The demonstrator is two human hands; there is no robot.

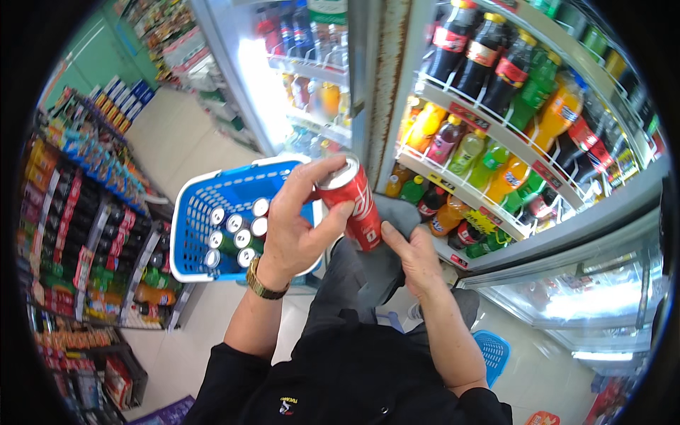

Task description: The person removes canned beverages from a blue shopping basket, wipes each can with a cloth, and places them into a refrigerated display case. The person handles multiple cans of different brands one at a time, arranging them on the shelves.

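Observation:
A red Coca-Cola can is gripped near its top by my left hand, which wears a gold-coloured watch. My right hand has its thumb against the can's lower end and holds a grey cloth whose folds lie behind and under the can; its fingers are partly hidden. Left of the can is a blue plastic basket with a white rim. Several drink cans stand upright in it, their silver tops showing.
An open drinks fridge with bottles on wire shelves rises ahead on the right, its glass door swung outward. Bottle shelves stand at the left. A smaller blue basket is on the floor at the lower right.

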